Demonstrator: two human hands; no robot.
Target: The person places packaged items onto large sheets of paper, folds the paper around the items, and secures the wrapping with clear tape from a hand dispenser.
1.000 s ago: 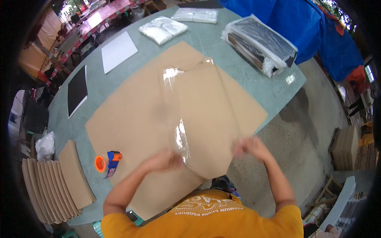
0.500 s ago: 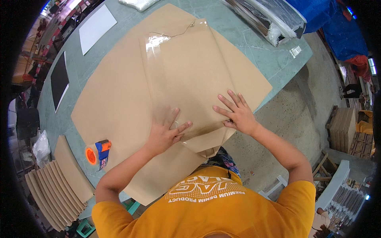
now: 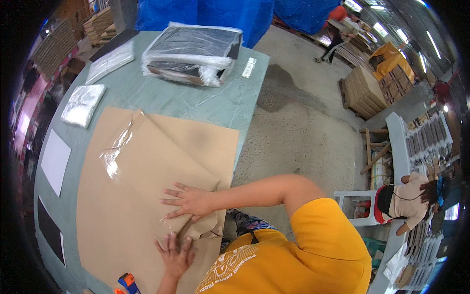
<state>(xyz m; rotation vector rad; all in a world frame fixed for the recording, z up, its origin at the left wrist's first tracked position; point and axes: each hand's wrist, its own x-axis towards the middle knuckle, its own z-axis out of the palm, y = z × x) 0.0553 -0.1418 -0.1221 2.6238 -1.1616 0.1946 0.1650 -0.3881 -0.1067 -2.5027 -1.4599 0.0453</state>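
A large sheet of brown kraft paper (image 3: 93, 220) lies on the table, with its folded part (image 3: 152, 161) wrapped over something flat that is hidden inside. A shiny strip of clear tape (image 3: 112, 167) runs across the fold's far end. My right hand (image 3: 190, 201) rests flat on the wrapped paper, fingers spread, beside a crumpled near corner. Closer to me, my left hand (image 3: 176, 256) touches the paper's near edge with its fingers apart. Neither hand grips anything. An orange and blue tape dispenser (image 3: 128, 282) sits at the lower edge, partly cut off.
The green marbled table (image 3: 196, 103) also bears plastic-wrapped dark panels (image 3: 193, 49), a clear plastic packet (image 3: 83, 105), a white sheet (image 3: 56, 161) and a black sheet (image 3: 50, 230). To the right, a person (image 3: 404, 198) sits on a white stool; another person (image 3: 333, 43) stands farther off.
The view has swung to the right, showing more floor and two people. Both hands stay spread on the wrapped paper; the left now lies closer to me than the right.
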